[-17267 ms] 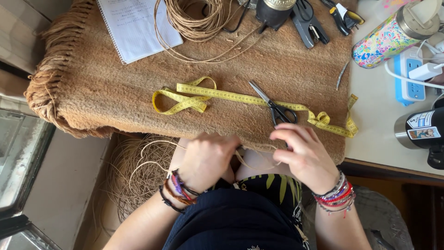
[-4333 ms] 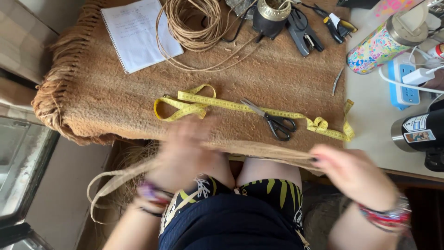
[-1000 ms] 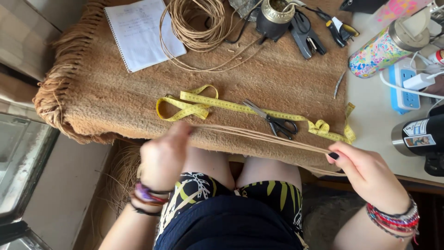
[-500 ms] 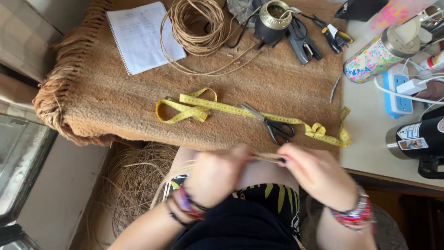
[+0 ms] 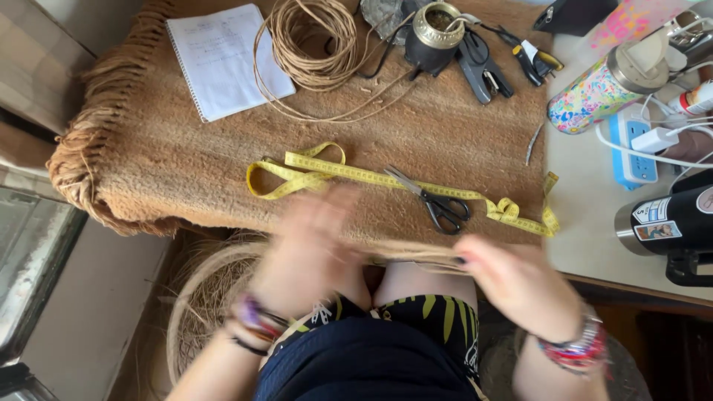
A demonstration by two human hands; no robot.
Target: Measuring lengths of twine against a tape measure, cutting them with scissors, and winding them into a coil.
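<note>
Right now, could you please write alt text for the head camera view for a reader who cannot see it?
Seen from above, a seated person's blurred left hand and right hand pull a bundle of tan fibre strands between them at the near edge of a brown fringed mat. On the mat lie a yellow tape measure, black scissors, a cord coil and a notebook.

Mat (image 5: pixel 186 160): tan-brown, fringed edge. Tape measure (image 5: pixel 349 172): yellow, dark markings. Scissors (image 5: pixel 438 208): black handles, silver blades. Notebook (image 5: pixel 223 59): white. Cord coil (image 5: pixel 308 37) and strands (image 5: pixel 416 256) between the hands: pale straw-tan. Bottle (image 5: pixel 594 93): multicolour floral print, silver lid. Power strip (image 5: pixel 631 148): blue, white plugs. Flask (image 5: pixel 668 223): black with steel band. Shorts (image 5: pixel 438 327): dark with yellow-green leaf pattern. Wrist bracelets (image 5: pixel 579 349): red, pink, mixed beads.
</note>
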